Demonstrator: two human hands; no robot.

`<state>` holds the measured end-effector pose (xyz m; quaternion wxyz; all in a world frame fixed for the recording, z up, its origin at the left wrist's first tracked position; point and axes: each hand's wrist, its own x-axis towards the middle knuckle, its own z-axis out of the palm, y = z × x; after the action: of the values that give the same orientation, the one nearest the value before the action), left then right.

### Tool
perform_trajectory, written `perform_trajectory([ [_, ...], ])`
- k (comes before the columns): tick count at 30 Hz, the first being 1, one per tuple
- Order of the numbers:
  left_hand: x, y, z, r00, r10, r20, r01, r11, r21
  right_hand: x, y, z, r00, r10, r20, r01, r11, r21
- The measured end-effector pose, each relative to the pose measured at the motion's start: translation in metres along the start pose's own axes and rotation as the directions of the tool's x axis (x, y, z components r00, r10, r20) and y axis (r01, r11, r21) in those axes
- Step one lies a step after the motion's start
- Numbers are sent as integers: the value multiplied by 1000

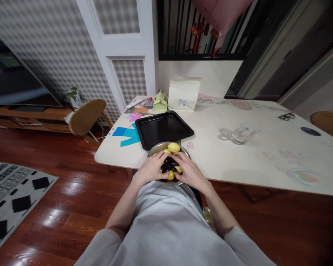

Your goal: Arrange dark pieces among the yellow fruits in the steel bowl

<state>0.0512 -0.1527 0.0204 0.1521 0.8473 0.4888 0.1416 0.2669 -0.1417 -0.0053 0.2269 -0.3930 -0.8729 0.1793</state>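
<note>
A round metal bowl (186,151) sits at the front edge of the table, against my body. Inside it are several yellow, rounded pieces that look like fruit or potatoes, one larger yellow piece (174,147) lying at the far rim. Between my hands is a cluster of glossy black, elongated pieces (169,164); their kind is unclear. My left hand (152,166) curls its fingers round the cluster from the left. From the right, my right hand (189,169) closes on it, fingertips nearly meeting the left ones. The pieces' undersides are hidden.
Just beyond the bowl lies a black baking tray (165,129). Farther back stand a white paper bag (184,94) and a green pack (160,101). To the right are a clear glass object (238,135) and black glasses (286,116). A wooden chair (87,118) stands left.
</note>
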Motion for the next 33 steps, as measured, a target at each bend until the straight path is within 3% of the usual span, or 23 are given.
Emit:
perform_trajectory([
  [6, 0, -3, 1, 996, 93, -12, -93, 996, -14, -1, -4, 2, 999, 16, -41, -17, 1000, -22],
  [16, -1, -16, -11, 963, 268, 4, -262, 944, -199, 3, 6, -6, 998, -59, -10, 60, 982, 178],
  [33, -2, -17, -15, 957, 289, 0, -282, 932, -229, 9, 14, -8, 999, -39, 9, 35, 967, 252],
])
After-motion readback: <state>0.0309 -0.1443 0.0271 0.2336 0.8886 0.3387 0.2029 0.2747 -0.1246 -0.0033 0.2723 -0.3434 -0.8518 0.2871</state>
